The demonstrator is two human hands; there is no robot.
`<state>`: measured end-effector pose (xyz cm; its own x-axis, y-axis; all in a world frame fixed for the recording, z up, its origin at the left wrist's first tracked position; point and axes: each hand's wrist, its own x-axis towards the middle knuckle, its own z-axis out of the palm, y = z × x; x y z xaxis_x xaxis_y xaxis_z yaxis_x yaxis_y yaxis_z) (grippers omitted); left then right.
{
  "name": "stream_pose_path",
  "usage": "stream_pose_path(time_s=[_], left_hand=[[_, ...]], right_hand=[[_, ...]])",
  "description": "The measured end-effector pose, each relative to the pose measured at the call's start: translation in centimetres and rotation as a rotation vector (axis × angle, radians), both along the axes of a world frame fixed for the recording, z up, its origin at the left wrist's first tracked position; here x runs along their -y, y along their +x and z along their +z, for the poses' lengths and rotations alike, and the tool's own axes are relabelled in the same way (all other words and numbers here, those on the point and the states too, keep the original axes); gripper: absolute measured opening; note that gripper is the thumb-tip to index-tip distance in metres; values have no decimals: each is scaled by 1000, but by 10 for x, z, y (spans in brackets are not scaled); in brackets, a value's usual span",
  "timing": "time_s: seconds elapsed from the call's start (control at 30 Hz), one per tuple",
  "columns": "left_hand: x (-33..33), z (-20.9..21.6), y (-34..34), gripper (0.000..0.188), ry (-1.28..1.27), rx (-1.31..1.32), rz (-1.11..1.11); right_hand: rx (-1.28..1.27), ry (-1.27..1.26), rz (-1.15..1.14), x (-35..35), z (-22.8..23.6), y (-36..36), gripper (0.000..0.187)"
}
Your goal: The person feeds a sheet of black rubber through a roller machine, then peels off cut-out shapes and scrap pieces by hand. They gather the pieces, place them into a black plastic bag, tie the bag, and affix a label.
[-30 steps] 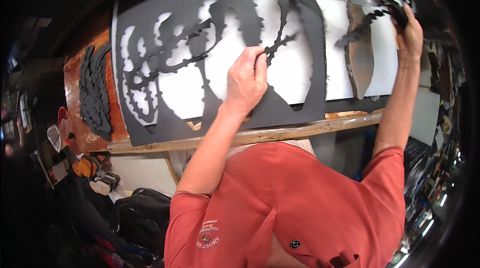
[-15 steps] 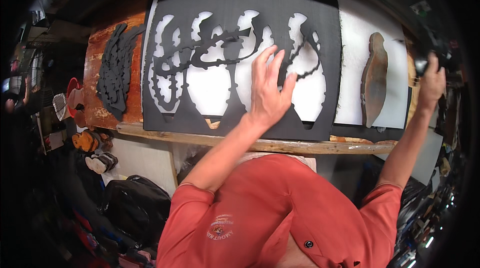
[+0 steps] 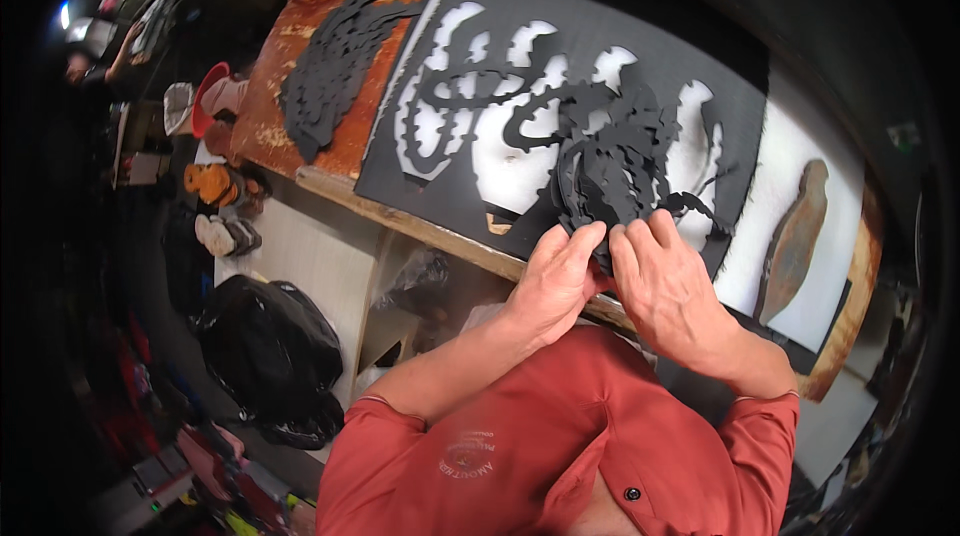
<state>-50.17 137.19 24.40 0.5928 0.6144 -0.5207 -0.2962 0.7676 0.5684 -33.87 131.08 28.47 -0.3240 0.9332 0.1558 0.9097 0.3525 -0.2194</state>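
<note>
Both hands meet at the near edge of a dark grey sheet (image 3: 440, 198) with shoe-sole-shaped cut-outs. Fingers and thumb of my left hand (image 3: 552, 281) are closed on the near end of a tangled bunch of black notched strips (image 3: 610, 161). My right hand (image 3: 668, 281), closed too, pinches the same bunch from the other side. The strips fan out away from me over the sheet. Thin loops of notched strip (image 3: 440, 86) lie across the cut-outs to the left. What lies under the fingertips is hidden.
A heap of black notched pieces (image 3: 335, 71) lies on the worn orange-brown board (image 3: 262, 101) at left. At right a rusty sole-shaped plate or die (image 3: 797, 236) rests on a white sheet (image 3: 835, 271). Below the table, a black plastic bag (image 3: 270, 351) stands on the left.
The bunch of strips now lies over the sheet. My right hand has come in from the far right, and both hands have closed on the bunch near me. The view has turned.
</note>
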Motion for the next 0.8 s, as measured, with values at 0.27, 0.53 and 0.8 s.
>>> stream_pose_path(time_s=[0.27, 0.53, 0.8], left_hand=[[-32, 32, -37, 17, 14, 250, 37], [-156, 114, -81, 20, 677, 188, 159], [-278, 78, -195, 14, 548, 94, 345]], right_hand=[[64, 200, 152, -34, 41, -41, 51], [-114, 653, 90, -150, 86, -90, 58], [-424, 798, 144, -289, 7, -191, 71]])
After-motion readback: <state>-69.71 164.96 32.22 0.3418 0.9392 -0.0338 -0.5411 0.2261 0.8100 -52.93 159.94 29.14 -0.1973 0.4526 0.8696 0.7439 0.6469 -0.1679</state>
